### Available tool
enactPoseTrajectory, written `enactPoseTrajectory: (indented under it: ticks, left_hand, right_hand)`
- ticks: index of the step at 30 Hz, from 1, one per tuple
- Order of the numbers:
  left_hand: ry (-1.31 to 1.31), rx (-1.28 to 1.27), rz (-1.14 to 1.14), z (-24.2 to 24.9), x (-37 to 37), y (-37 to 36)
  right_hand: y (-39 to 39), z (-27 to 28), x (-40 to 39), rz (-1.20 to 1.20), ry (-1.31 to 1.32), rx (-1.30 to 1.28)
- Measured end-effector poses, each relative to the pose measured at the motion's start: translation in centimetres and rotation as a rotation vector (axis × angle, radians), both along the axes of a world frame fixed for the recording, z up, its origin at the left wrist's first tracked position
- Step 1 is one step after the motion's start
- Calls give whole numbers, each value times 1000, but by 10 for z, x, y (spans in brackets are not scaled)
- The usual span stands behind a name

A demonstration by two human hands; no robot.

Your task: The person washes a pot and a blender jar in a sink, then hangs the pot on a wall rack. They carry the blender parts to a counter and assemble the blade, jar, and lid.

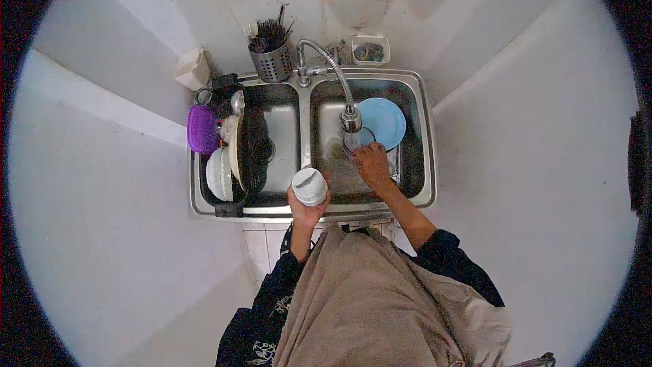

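My left hand is wrapped around a white lidded container, held upright at the front edge of the sink, by the divider. In the right basin my right hand reaches under the tap's spout, fingers bent together at the rim of a round, dark-edged item. What exactly those fingers hold is hard to make out. A light blue plate rests behind that hand, toward the basin's back right. Part of some metal item shows beside my wrist.
A dark dish rack at the left holds white plates and a purple container. Behind the sink stand a perforated metal cutlery holder and a small white tub. A flexible tap arches over the right basin.
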State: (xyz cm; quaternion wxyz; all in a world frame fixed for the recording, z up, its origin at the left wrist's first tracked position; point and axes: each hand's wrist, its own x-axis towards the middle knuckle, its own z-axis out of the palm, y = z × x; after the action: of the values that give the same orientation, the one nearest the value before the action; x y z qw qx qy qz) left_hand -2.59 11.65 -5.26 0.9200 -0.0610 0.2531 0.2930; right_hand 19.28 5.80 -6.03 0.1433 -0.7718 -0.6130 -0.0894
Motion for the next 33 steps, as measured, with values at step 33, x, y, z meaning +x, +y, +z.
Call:
enactPoseTrajectory:
  ticks: [33]
  left_hand:
    - [36,-72,-29,-12,6,-10]
  right_hand:
    - [-9,12,-10,16,-1,-11]
